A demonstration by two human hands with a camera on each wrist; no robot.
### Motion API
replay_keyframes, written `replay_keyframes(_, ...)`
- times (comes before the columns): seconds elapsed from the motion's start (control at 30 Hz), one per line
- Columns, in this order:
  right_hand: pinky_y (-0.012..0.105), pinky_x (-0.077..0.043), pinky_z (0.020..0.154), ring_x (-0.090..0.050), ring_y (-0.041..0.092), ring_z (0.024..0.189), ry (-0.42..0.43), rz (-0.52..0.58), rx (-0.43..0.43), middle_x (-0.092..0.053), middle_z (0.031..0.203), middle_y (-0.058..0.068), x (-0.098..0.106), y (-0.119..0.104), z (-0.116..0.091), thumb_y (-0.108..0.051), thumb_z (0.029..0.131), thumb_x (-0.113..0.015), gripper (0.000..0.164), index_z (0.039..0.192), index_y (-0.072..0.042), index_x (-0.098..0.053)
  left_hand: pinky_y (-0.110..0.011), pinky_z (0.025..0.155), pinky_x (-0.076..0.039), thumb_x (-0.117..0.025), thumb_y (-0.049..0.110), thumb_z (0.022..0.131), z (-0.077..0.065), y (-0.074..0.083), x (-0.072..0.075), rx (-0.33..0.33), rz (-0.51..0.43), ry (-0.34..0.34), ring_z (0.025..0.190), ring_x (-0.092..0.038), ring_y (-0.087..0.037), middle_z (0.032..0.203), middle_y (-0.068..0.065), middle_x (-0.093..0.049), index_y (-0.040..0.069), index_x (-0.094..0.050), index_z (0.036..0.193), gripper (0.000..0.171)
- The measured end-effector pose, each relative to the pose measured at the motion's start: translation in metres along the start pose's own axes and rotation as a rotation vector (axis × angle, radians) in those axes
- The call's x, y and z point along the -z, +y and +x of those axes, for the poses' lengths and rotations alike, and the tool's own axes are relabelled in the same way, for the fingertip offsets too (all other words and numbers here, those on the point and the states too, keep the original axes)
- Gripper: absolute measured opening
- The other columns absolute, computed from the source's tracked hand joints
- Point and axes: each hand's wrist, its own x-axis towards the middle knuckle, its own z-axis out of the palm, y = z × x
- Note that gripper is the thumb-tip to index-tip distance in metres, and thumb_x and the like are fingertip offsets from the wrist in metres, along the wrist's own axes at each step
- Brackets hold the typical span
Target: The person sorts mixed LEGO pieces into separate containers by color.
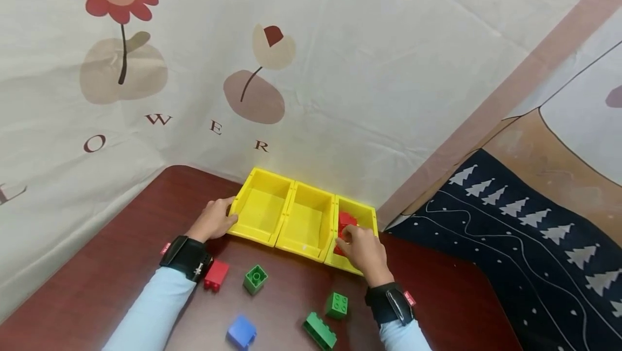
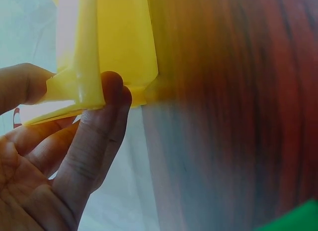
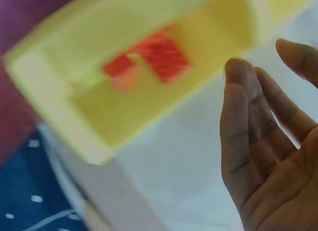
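Note:
A yellow three-compartment box (image 1: 264,205) sits at the back of the table. My left hand (image 1: 214,220) grips its left end; in the left wrist view the thumb and fingers (image 2: 82,151) pinch the yellow rim (image 2: 89,57) from both sides. Over the right compartment hovers my right hand (image 1: 365,251), partly covering the red building bricks (image 1: 346,219) inside. From the right wrist, the blurred red bricks (image 3: 164,57) lie on the compartment floor, and the fingers (image 3: 236,131) are apart from the thumb with nothing between them.
In front of the box lie a red brick (image 1: 216,275), a green brick (image 1: 255,279), a blue brick (image 1: 241,332), a small green brick (image 1: 337,305) and a longer green brick (image 1: 319,331). A printed cloth (image 1: 364,70) hangs right behind the table.

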Motion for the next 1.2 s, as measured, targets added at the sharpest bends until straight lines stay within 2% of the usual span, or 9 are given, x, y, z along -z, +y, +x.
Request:
replay_keyframes(0.13,0.032,-0.056,0.068,-0.062,0.02,0.077,0.104,0.036,0.105,-0.071,0.091,0.007,0.012,-0.03,-0.012,-0.025,0.084,-0.077,0.023,0.099,-0.007,-0.074,-0.043,0.089,-0.053,-0.057,0.009,0.095,0.0,0.0,0.0,-0.004,0.006,-0.002,0.095,-0.059,-0.03,0.135,-0.031,-0.054,-0.011,-0.04,0.143,0.055)
replay_keyframes(0.23,0.031,-0.058,0.072,-0.066,0.022,0.082,0.15,0.098,0.238,-0.071,0.095,0.009,0.011,-0.059,-0.023,-0.022,0.083,-0.078,0.023,0.099,-0.005,-0.074,-0.045,0.092,-0.053,-0.057,0.009,0.095,0.0,0.001,0.0,0.003,0.006,-0.005,0.096,-0.059,-0.031,0.135,-0.031,-0.054,-0.011,-0.039,0.143,0.055)
replay_keyframes(0.3,0.028,-0.057,0.071,-0.068,0.02,0.083,0.14,0.146,0.33,-0.071,0.095,0.009,0.006,-0.08,-0.031,-0.019,0.083,-0.078,0.021,0.098,-0.005,-0.073,-0.046,0.092,-0.052,-0.057,0.01,0.096,0.001,0.001,0.0,0.004,0.008,-0.013,0.096,-0.059,-0.031,0.135,-0.031,-0.053,-0.011,-0.038,0.144,0.056)
replay_keyframes(0.4,0.021,-0.056,0.074,-0.068,0.016,0.087,0.073,0.176,0.43,-0.071,0.098,0.006,-0.007,-0.11,-0.041,-0.021,0.083,-0.079,0.024,0.1,-0.006,-0.073,-0.045,0.091,-0.053,-0.057,0.011,0.096,0.001,0.001,0.002,-0.004,0.013,-0.017,0.094,-0.059,-0.03,0.134,-0.031,-0.054,-0.01,-0.038,0.144,0.056)
replay_keyframes(0.57,0.016,-0.055,0.076,-0.068,0.008,0.091,-0.106,0.136,0.432,-0.071,0.109,0.001,-0.029,-0.157,-0.05,-0.028,0.085,-0.077,0.03,0.11,-0.013,-0.072,-0.046,0.089,-0.053,-0.056,0.011,0.097,0.001,0.0,0.004,-0.031,0.018,-0.007,0.09,-0.059,-0.029,0.128,-0.03,-0.057,-0.011,-0.039,0.143,0.054)
replay_keyframes(0.67,0.017,-0.055,0.072,-0.067,0.005,0.087,-0.154,0.054,0.424,-0.07,0.11,-0.001,-0.044,-0.178,-0.052,-0.031,0.085,-0.076,0.031,0.112,-0.016,-0.072,-0.047,0.09,-0.052,-0.056,0.012,0.097,0.0,0.0,0.002,-0.033,0.017,-0.013,0.092,-0.059,-0.031,0.128,-0.031,-0.057,-0.011,-0.039,0.143,0.054)
replay_keyframes(0.8,0.018,-0.055,0.073,-0.066,0.004,0.084,-0.135,-0.094,0.457,-0.07,0.105,-0.005,-0.061,-0.195,-0.051,-0.034,0.085,-0.075,0.029,0.11,-0.019,-0.073,-0.05,0.094,-0.051,-0.056,0.011,0.097,-0.003,-0.003,0.001,-0.027,0.02,-0.02,0.096,-0.059,-0.033,0.131,-0.032,-0.055,-0.012,-0.038,0.143,0.055)
replay_keyframes(0.97,0.017,-0.054,0.071,-0.064,0.004,0.083,-0.109,-0.23,0.49,-0.07,0.102,-0.008,-0.075,-0.203,-0.05,-0.032,0.084,-0.076,0.026,0.108,-0.021,-0.073,-0.051,0.095,-0.05,-0.055,0.01,0.097,-0.004,-0.002,0.001,-0.028,0.011,-0.026,0.096,-0.059,-0.033,0.129,-0.031,-0.056,-0.012,-0.037,0.144,0.054)
replay_keyframes(1.2,0.017,-0.054,0.065,-0.063,0.003,0.081,-0.071,-0.264,0.471,-0.071,0.102,-0.011,-0.08,-0.207,-0.05,-0.031,0.083,-0.077,0.023,0.105,-0.024,-0.074,-0.052,0.095,-0.05,-0.055,0.01,0.098,-0.002,0.0,0.002,-0.029,0.016,-0.022,0.097,-0.059,-0.033,0.13,-0.032,-0.055,-0.012,-0.037,0.144,0.054)
